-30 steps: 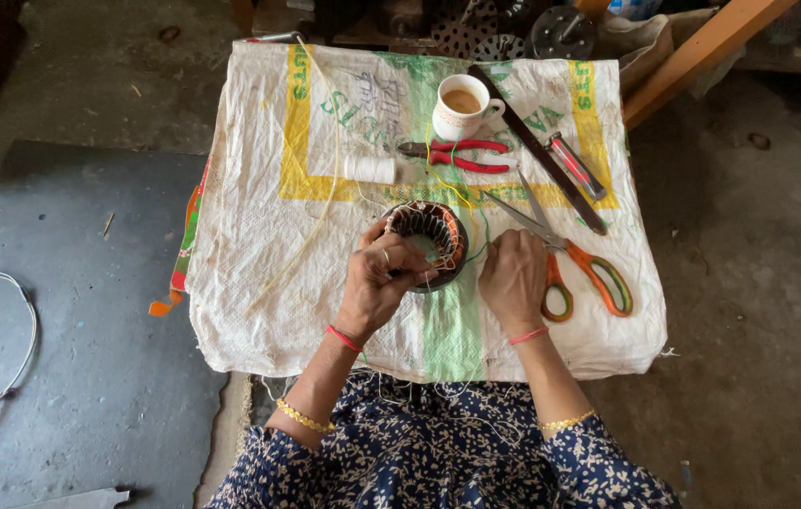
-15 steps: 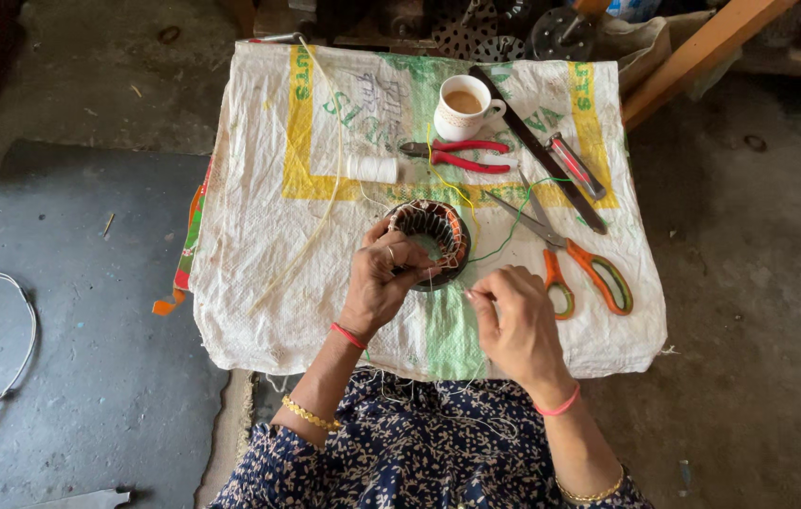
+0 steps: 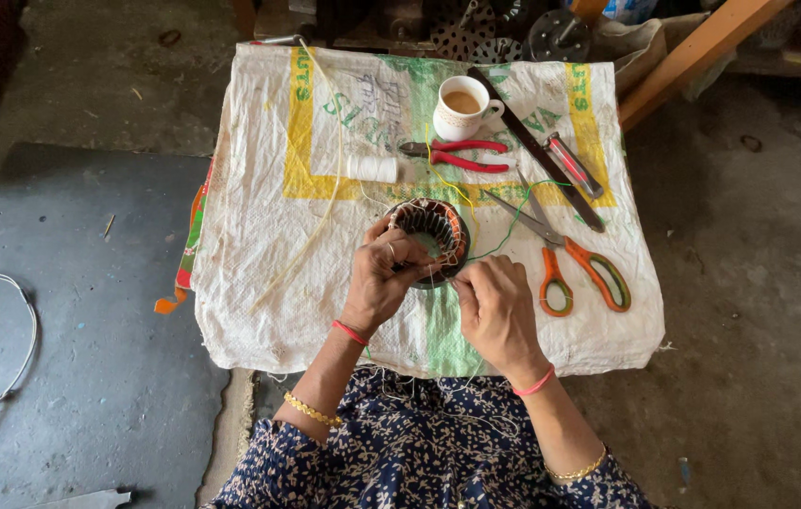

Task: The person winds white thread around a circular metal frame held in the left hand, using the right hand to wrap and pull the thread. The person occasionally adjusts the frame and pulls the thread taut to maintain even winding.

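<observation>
Nearest us, our right hand (image 3: pixel 497 311) is curled into a loose fist with fingertips pinched together at the near rim of the motor stator (image 3: pixel 430 236); what they pinch is too fine to tell. Our left hand (image 3: pixel 386 275) is clamped on the stator's left side. The stator is a round ring of copper windings with a ribbed inner wall, sitting mid-table on a coarse woven white sack cloth (image 3: pixel 259 283) with yellow and green print. Just right lie orange-handled scissors (image 3: pixel 575 259). Farther off we see a white thread spool (image 3: pixel 371 169), red-handled pliers (image 3: pixel 457 155), a long dark flat file (image 3: pixel 537 151), and a ceramic cup of milky tea (image 3: pixel 462 106).
</observation>
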